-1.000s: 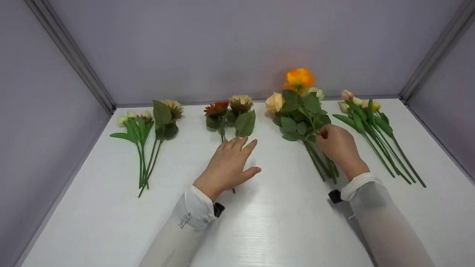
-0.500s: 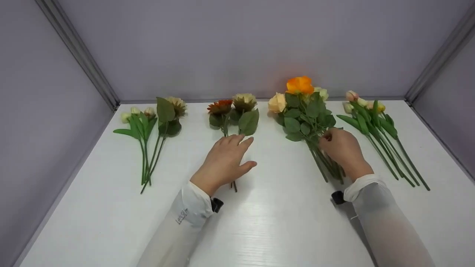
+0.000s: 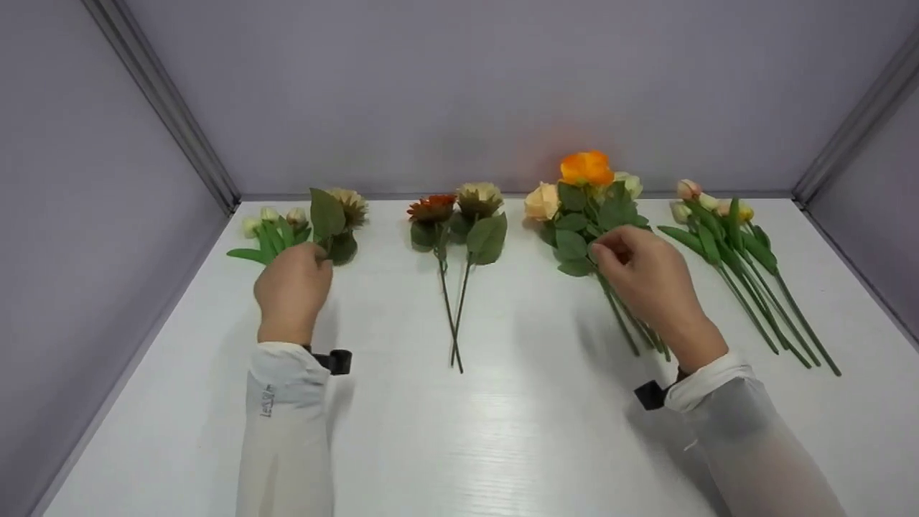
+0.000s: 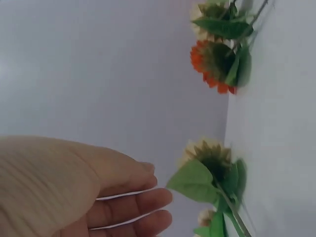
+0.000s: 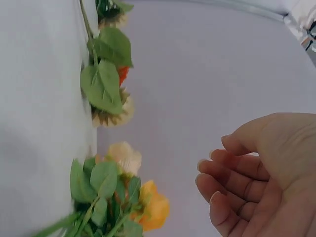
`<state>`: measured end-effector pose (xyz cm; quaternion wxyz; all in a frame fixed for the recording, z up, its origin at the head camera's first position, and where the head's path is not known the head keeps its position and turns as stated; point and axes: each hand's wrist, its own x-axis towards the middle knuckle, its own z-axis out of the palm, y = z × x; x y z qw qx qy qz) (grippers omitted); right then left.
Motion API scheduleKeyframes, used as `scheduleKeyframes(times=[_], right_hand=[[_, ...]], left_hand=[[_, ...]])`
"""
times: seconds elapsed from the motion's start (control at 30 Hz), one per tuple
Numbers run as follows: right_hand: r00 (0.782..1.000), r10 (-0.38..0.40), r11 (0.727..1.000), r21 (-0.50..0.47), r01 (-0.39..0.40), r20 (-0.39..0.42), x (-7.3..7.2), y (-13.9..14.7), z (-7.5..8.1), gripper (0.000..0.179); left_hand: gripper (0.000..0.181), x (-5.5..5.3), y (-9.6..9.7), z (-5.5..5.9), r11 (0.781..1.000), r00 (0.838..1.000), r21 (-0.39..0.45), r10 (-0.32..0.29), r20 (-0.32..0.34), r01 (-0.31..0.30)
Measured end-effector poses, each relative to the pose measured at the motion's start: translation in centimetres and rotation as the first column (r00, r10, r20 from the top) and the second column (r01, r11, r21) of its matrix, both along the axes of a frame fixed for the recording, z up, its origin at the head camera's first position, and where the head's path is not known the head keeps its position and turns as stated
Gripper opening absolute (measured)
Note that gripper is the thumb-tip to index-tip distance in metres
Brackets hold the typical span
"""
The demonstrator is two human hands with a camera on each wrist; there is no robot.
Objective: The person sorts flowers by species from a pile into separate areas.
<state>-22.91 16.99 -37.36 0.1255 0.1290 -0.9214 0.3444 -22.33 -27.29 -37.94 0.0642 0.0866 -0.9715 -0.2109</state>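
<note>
My left hand [image 3: 291, 294] hovers over the leftmost stems, which it hides. Its thumb and fingers are gently bent with nothing between them, and the left wrist view shows it apart from the flowers. Around it lie pale tulips [image 3: 271, 237] and a cream sunflower-like bloom [image 3: 349, 208] with broad leaves. Over the stems of the rose bunch [image 3: 574, 219], my right hand [image 3: 650, 283] hangs with loosely curled fingers, holding nothing. That bunch has an orange bloom [image 5: 154, 206] and a peach rose [image 5: 126, 157]; the right wrist view shows a gap between it and the hand.
Two sunflower-like flowers, one rust-red [image 3: 432, 208] and one cream [image 3: 479, 199], lie mid-table with crossed stems. Several tulips [image 3: 721, 230] with pink, white and yellow heads lie at the right. Grey panels [image 3: 459, 93] wall in the white table [image 3: 488, 438].
My left hand has moved left from the middle flowers to the left group, uncovering the crossed stems. My right hand has lifted off the rose stems and loosened its fingers.
</note>
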Motion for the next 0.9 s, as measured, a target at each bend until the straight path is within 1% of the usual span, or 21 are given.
scheduleKeyframes(times=[0.03, 0.1, 0.17, 0.23, 0.33, 0.43, 0.5, 0.53, 0.67, 0.73, 0.83, 0.9], right_hand=[[0.999, 0.03, 1.0, 0.006, -0.03, -0.021, 0.4, -0.8, 0.1, 0.023], [0.994, 0.091, 0.996, 0.021, -0.09, -0.054, 1.2, -2.3, 0.1, 0.019], [0.986, 0.146, 0.989, 0.047, -0.143, -0.079, 1.7, -3.6, -0.2, 0.015], [0.978, 0.189, 0.981, 0.074, -0.182, -0.094, 2.1, -4.5, -0.6, 0.012], [0.971, 0.215, 0.974, 0.101, -0.204, -0.105, 2.3, -5.2, -1.5, 0.01], [0.971, 0.219, 0.972, 0.109, -0.208, -0.099, 2.2, -5.4, -2.2, 0.008], [0.971, 0.221, 0.971, 0.116, -0.21, -0.089, 2.0, -5.3, -2.6, 0.008], [0.971, 0.223, 0.97, 0.117, -0.212, -0.084, 1.9, -5.3, -2.8, 0.008], [0.972, 0.224, 0.969, 0.125, -0.214, -0.071, 1.7, -5.3, -3.1, 0.009], [0.972, 0.223, 0.969, 0.125, -0.213, -0.072, 1.7, -5.3, -3.3, 0.009], [0.974, 0.216, 0.97, 0.128, -0.206, -0.07, 1.6, -5.4, -3.4, 0.009], [0.976, 0.207, 0.972, 0.129, -0.198, -0.066, 1.5, -5.3, -3.4, 0.009]], left_hand=[[0.028, 0.0, -0.7, -0.3, 0.999, 0.999, 0.01, 0.032, 0.037, -0.032], [0.028, -0.1, -1.7, -1.0, 0.997, 0.992, 0.02, 0.071, 0.106, -0.074], [0.032, -0.3, -2.3, -1.8, 0.994, 0.98, 0.025, 0.098, 0.172, -0.104], [0.032, -0.5, -2.7, -2.4, 0.992, 0.965, 0.019, 0.119, 0.233, -0.127], [0.024, -0.7, -3.0, -3.2, 0.988, 0.944, 0.009, 0.142, 0.299, -0.151], [0.028, -0.9, -3.1, -3.8, 0.986, 0.926, 0.005, 0.152, 0.347, -0.164], [0.029, -1.1, -3.0, -4.1, 0.987, 0.922, 0.002, 0.15, 0.357, -0.161], [0.028, -1.2, -3.0, -4.2, 0.987, 0.923, -0.002, 0.149, 0.356, -0.159], [0.027, -1.3, -2.7, -4.4, 0.989, 0.938, -0.018, 0.146, 0.315, -0.148], [0.026, -1.3, -2.5, -4.3, 0.989, 0.942, -0.017, 0.147, 0.3, -0.149], [0.026, -1.2, -2.3, -4.1, 0.988, 0.95, -0.001, 0.15, 0.275, -0.156], [0.025, -1.1, -2.1, -3.7, 0.988, 0.959, 0.027, 0.142, 0.245, -0.153]])
